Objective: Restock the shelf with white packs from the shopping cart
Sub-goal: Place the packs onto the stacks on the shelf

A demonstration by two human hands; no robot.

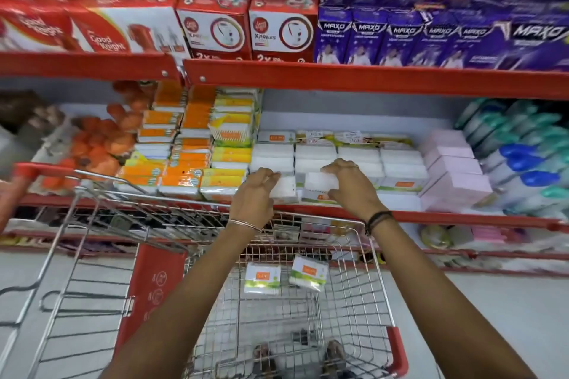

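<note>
Both arms reach over the wire shopping cart (363, 274) to the middle shelf (462, 217). My left hand (254, 194) grips a white pack (286, 189) at the shelf's front edge. My right hand (351, 184) grips a second white pack (318, 186) right beside it. Behind them, rows of white packs (338, 157) lie stacked on the shelf. Two white packs with orange labels (262, 278) (308, 276) lie on the cart's floor.
Orange and yellow packs (184, 151) stand stacked to the left of the white ones, pink boxes (452, 169) and blue-capped bottles (523, 160) to the right. Red boxes (215, 28) and purple boxes (431, 37) fill the upper shelf. The cart's red handle (398, 354) is near me.
</note>
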